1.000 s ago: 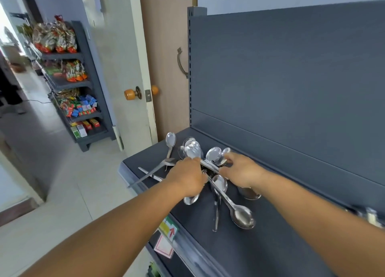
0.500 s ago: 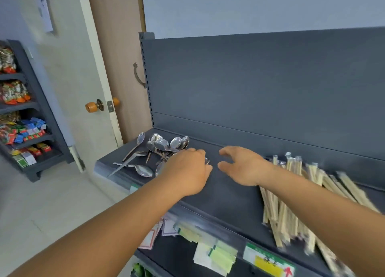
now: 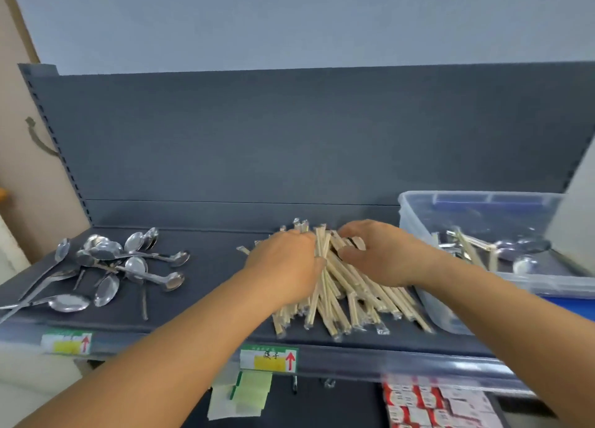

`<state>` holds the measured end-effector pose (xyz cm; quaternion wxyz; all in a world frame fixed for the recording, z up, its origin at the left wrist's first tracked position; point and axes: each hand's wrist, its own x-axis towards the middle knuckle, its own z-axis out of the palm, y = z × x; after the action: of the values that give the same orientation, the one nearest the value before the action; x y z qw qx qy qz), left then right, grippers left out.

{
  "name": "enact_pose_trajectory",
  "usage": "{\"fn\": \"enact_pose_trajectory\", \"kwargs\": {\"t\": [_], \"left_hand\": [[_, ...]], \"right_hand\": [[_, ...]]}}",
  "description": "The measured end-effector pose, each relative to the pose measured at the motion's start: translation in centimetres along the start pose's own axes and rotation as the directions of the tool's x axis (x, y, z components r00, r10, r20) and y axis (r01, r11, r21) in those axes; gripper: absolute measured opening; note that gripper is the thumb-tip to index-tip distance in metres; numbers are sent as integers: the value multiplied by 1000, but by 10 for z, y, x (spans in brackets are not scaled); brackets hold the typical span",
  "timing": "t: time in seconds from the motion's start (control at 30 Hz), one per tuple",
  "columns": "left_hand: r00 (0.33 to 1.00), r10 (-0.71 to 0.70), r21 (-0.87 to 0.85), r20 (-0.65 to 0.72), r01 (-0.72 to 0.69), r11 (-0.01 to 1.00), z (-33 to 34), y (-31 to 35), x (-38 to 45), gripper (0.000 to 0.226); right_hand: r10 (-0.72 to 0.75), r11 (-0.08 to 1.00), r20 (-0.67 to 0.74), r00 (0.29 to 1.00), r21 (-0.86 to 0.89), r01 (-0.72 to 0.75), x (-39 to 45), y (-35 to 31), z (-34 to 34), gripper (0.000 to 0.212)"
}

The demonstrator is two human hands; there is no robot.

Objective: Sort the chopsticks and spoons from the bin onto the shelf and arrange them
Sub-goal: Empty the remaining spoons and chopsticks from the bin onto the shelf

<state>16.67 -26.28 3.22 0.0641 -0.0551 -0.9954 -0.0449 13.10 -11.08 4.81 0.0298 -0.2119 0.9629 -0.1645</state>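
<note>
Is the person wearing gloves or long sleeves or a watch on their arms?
No. Both arms are bare all the way down the picture, with no sleeves showing. The left hand and the right hand have no gloves, and no watch, bracelet or ring can be seen on them.

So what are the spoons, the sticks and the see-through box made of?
The spoons look like polished metal, probably steel: they shine silver and mirror the light. The chopsticks look like pale wood or bamboo, each in a thin clear glossy wrapper. The bin looks like clear plastic: you can see cutlery through its cloudy wall.
</note>
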Motion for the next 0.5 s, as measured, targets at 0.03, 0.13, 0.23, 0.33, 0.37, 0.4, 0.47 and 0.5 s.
{"fn": "enact_pose_trajectory", "kwargs": {"t": [0.03,0.13,0.23,0.33,0.37,0.4,0.47,0.5], "left_hand": [[1000,28,-7,-5,-28,1000,0,12,5,38],[995,96,-22,-20,-97,995,2,52,22,38],[990,140,-34,-31,-141,989,5,92,40,40],[988,151,-31,-31,-152,988,10,131,61,40],[988,150,-25,-26,-150,988,13,144,68,39],[989,148,-19,-20,-149,989,15,157,76,37],[990,141,0,-1,-141,990,21,182,93,31],[991,133,10,10,-133,991,24,193,101,28]], "right_hand": [[16,1000,-8,1000,-3,-16,-6,10,-5,45],[56,998,-38,998,-6,-57,-21,44,-21,40],[114,993,-66,991,10,-114,-30,81,-36,38],[124,992,-68,990,14,-123,-28,126,-48,39],[121,993,-66,990,13,-120,-27,141,-51,37],[119,993,-65,991,10,-118,-27,156,-56,36],[118,993,-60,991,6,-118,-27,187,-64,32],[121,993,-52,991,6,-121,-26,202,-67,30]]}}
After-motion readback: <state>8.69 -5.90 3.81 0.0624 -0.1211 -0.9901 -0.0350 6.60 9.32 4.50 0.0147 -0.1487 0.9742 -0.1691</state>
